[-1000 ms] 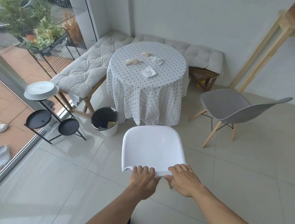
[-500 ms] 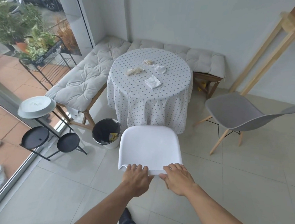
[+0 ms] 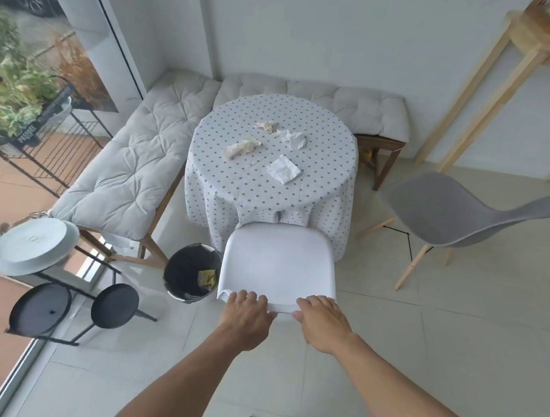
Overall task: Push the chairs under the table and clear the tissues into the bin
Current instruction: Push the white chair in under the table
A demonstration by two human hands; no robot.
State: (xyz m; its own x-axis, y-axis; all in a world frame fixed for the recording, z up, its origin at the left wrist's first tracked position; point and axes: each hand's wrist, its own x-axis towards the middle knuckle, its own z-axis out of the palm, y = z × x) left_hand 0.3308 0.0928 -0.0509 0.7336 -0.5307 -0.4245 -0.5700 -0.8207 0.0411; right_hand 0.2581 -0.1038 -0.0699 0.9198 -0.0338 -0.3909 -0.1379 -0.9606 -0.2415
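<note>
Beside the round black-lined bin (image 3: 192,272), the left hand (image 3: 247,314) and right hand (image 3: 322,322) each curl over the top edge of the white plastic chair (image 3: 279,264), its front meeting the cloth of the round polka-dot worktop (image 3: 269,181). Neither of the two chairs looks tucked in: the grey shell chair (image 3: 457,216) stands apart at right. All four crumpled tissues (image 3: 283,169) remain on the worktop.

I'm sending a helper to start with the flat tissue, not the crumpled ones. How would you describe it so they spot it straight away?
Find the round table with the dotted cloth in the bench corner. Four tissues lie on top; take the tissue nearest the white chair. It is the only one lying flat and squarish, while the other three behind it are crumpled.
</note>
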